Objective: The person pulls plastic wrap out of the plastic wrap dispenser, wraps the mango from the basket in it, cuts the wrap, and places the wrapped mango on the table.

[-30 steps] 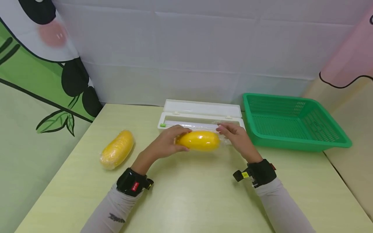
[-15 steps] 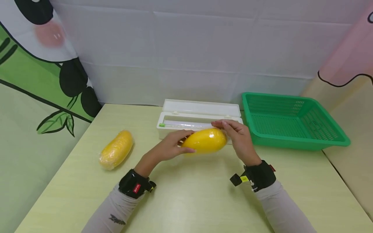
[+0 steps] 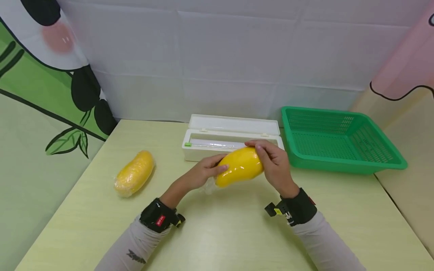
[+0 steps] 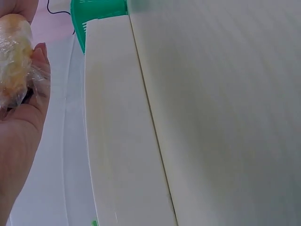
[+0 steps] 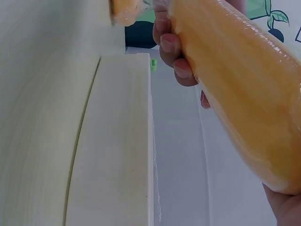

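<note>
Between both hands, above the table, is a yellow mango (image 3: 240,168) wrapped in clear cling film. My left hand (image 3: 198,174) grips its left end, thumb on the near side, and loose film (image 3: 209,186) hangs below that end. At the other end, my right hand (image 3: 277,165) holds it with thumb and fingers. The right wrist view shows the mango (image 5: 240,89) large, with left fingertips curled under it. Crumpled film covers the mango's end (image 4: 14,61) in the left wrist view. A second wrapped mango (image 3: 134,173) lies on the table to the left.
Behind the hands stands a white cling film box (image 3: 200,154) with its lid (image 3: 234,124) up and a film roll (image 3: 217,144) inside. A green basket (image 3: 339,167) sits at the back right. Cloth backdrops rise behind the table (image 3: 217,233).
The mango has shifted slightly right and tilted, its right end higher. My left thumb has moved up onto its face, and my right hand has closed round its right end.
</note>
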The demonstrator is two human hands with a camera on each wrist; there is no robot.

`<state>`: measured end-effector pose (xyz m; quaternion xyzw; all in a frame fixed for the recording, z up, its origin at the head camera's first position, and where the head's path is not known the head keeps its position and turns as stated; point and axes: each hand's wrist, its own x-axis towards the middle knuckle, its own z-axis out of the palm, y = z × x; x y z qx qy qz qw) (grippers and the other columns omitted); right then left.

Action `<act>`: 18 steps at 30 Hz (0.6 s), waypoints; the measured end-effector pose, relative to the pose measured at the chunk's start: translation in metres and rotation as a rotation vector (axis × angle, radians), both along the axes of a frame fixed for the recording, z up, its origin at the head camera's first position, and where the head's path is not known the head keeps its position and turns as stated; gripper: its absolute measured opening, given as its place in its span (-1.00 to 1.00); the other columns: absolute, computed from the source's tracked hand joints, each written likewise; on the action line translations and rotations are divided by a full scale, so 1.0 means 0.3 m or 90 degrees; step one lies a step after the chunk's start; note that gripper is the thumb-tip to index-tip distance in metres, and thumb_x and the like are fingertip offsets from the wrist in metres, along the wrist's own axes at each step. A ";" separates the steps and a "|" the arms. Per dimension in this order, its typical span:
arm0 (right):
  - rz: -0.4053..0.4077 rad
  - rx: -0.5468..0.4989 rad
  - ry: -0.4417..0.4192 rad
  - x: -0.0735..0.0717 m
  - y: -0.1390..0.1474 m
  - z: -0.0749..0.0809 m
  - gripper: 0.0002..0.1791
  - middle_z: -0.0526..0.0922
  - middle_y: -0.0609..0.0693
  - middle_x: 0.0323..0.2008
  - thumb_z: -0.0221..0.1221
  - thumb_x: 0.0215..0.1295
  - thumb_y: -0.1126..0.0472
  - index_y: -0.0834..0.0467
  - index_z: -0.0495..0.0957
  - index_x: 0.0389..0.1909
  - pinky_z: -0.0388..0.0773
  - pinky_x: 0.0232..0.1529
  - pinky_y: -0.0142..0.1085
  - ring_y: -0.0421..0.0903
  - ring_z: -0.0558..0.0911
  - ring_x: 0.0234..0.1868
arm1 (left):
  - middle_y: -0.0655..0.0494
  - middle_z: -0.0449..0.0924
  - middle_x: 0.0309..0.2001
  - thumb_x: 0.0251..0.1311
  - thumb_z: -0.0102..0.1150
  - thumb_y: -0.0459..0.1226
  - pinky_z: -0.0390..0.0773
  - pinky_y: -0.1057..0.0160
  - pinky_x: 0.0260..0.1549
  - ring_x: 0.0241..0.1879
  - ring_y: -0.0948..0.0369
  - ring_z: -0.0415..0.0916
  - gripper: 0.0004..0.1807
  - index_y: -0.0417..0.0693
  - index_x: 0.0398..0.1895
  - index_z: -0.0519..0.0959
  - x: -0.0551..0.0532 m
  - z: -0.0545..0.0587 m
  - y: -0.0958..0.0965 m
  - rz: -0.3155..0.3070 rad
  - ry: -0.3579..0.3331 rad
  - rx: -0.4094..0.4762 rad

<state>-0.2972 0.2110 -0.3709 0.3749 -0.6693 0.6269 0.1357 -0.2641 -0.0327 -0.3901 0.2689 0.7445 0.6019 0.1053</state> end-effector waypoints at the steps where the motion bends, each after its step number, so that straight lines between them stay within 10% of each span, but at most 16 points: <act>1: -0.002 0.007 0.021 -0.001 0.000 0.001 -0.75 0.67 0.24 -0.04 -0.01 0.49 0.43 0.38 0.61 -0.02 0.61 -0.20 -0.40 -0.08 0.62 -0.22 | -0.03 0.55 -0.20 0.52 -0.07 -0.19 0.55 0.28 -0.21 -0.27 0.13 0.50 -0.53 -0.28 0.35 0.36 0.001 0.000 0.000 0.000 -0.007 0.004; 18: -0.110 0.209 0.351 0.021 -0.004 0.000 -0.47 0.69 0.13 -0.02 -0.03 0.54 -0.10 0.27 0.66 0.01 0.60 0.05 -0.24 0.05 0.67 -0.02 | -0.11 0.46 -0.07 0.56 -0.31 0.01 0.59 0.26 -0.23 -0.24 0.08 0.51 -0.52 -0.10 0.31 0.25 0.007 0.014 0.005 0.036 -0.127 0.040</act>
